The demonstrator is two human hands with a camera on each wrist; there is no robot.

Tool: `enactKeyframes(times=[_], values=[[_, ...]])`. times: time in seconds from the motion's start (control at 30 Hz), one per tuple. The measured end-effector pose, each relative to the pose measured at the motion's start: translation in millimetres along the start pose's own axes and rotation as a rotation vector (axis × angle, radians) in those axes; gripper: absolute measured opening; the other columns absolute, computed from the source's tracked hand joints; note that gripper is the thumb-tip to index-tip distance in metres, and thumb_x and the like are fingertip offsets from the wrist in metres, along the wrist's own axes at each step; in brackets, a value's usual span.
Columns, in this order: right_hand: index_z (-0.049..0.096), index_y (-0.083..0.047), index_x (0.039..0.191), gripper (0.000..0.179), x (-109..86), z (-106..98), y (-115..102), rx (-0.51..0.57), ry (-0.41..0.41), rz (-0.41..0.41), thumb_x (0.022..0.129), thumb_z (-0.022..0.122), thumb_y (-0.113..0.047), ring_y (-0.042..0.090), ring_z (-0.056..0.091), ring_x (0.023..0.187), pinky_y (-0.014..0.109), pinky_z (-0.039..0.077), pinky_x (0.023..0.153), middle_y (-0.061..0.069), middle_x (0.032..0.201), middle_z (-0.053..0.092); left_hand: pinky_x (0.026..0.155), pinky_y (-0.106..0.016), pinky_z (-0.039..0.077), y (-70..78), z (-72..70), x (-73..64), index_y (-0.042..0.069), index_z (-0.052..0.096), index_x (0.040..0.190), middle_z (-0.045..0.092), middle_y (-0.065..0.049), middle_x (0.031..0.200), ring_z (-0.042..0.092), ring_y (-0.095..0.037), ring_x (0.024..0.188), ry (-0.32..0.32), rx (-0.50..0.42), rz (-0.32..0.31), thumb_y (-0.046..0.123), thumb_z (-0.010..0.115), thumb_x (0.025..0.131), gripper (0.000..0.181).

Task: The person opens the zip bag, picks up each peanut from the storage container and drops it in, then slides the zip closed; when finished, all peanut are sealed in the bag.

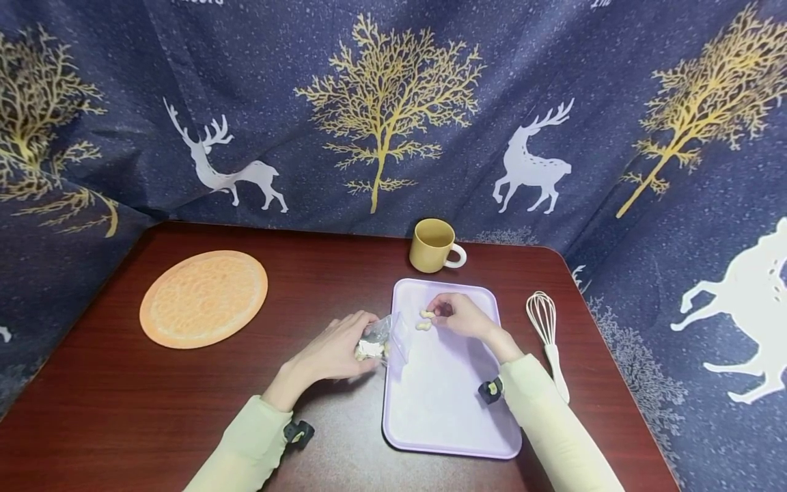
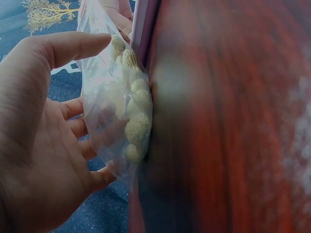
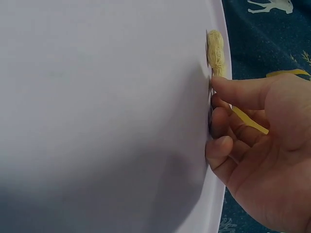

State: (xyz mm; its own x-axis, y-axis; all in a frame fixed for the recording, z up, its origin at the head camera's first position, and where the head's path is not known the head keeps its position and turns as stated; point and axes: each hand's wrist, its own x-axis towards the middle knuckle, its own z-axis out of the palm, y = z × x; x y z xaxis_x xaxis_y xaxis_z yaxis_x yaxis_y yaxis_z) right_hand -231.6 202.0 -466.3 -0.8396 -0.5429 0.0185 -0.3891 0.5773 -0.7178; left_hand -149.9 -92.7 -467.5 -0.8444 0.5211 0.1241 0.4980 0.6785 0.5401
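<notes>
My left hand (image 1: 338, 348) holds a clear plastic bag (image 2: 104, 80) at the left edge of the lilac tray (image 1: 451, 410). Its thumb lies across one side of the bag and the fingers spread behind the other. Several peanuts in their shells (image 2: 138, 128) show through the plastic. Over the tray's upper part, my right hand (image 1: 470, 318) has its fingers curled, with thumb and forefinger at a peanut (image 1: 425, 314). Another peanut (image 1: 423, 326) lies beside it on the tray. In the right wrist view, the thumb covers part of the peanuts (image 3: 215, 48).
Behind the tray stands a yellow mug (image 1: 430, 249) with a white handle. A whisk (image 1: 550, 342) lies right of the tray, near the right forearm. At the far left is a round orange mat (image 1: 205, 298). A patterned cloth (image 1: 295, 137) hangs behind the table.
</notes>
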Motion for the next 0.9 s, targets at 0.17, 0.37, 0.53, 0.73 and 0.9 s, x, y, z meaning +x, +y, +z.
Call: enactKeyframes(times=[0.17, 0.37, 0.53, 0.73, 0.9], values=[[0.068, 0.003, 0.091, 0.01, -1.6, 0.8, 1.3, 0.008, 0.026, -0.067, 0.082, 0.068, 0.006, 0.012, 0.053, 0.072, 0.027, 0.042, 0.069, 0.003, 0.078, 0.061, 0.09, -0.045, 0.042, 1.0, -0.1, -0.2, 0.008, 0.052, 0.131, 0.058, -0.001, 0.107, 0.055, -0.017, 0.103, 0.011, -0.005, 0.006, 0.035, 0.077, 0.077, 0.065], [0.069, 0.002, 0.092, 0.008, -5.3, -0.9, -3.6, 0.004, 0.041, -0.018, 0.085, 0.065, 0.006, 0.014, 0.055, 0.075, 0.03, 0.045, 0.072, 0.005, 0.08, 0.064, 0.09, -0.044, 0.042, 0.3, 0.6, -0.5, 0.009, 0.052, 0.131, 0.057, 0.0, 0.108, 0.055, -0.016, 0.103, 0.012, -0.004, 0.007, 0.035, 0.077, 0.078, 0.064], [0.071, -0.001, 0.093, 0.009, -11.9, -5.8, -22.8, -0.035, 0.062, -0.007, 0.087, 0.068, 0.004, 0.016, 0.056, 0.076, 0.031, 0.046, 0.071, 0.003, 0.083, 0.064, 0.09, -0.044, 0.042, -0.2, 0.8, -0.5, 0.009, 0.052, 0.132, 0.057, 0.0, 0.108, 0.055, -0.016, 0.103, 0.007, -0.005, 0.003, 0.036, 0.076, 0.079, 0.064], [0.071, -0.004, 0.094, 0.011, -22.1, -6.3, -53.2, -0.008, 0.074, -0.093, 0.086, 0.07, 0.003, 0.015, 0.056, 0.076, 0.034, 0.047, 0.071, 0.0, 0.083, 0.063, 0.091, -0.044, 0.042, -0.1, 0.1, -0.1, 0.01, 0.052, 0.131, 0.057, 0.0, 0.108, 0.055, -0.016, 0.103, 0.006, 0.001, 0.002, 0.037, 0.076, 0.078, 0.064], [0.071, -0.006, 0.092, 0.013, -26.5, 0.6, -69.1, -0.057, 0.061, -0.142, 0.084, 0.069, 0.005, 0.014, 0.056, 0.075, 0.035, 0.048, 0.07, -0.001, 0.083, 0.063, 0.09, -0.043, 0.042, 0.2, 0.3, 0.4, 0.01, 0.052, 0.131, 0.058, -0.001, 0.109, 0.055, -0.016, 0.103, 0.009, -0.005, 0.001, 0.037, 0.076, 0.078, 0.063]])
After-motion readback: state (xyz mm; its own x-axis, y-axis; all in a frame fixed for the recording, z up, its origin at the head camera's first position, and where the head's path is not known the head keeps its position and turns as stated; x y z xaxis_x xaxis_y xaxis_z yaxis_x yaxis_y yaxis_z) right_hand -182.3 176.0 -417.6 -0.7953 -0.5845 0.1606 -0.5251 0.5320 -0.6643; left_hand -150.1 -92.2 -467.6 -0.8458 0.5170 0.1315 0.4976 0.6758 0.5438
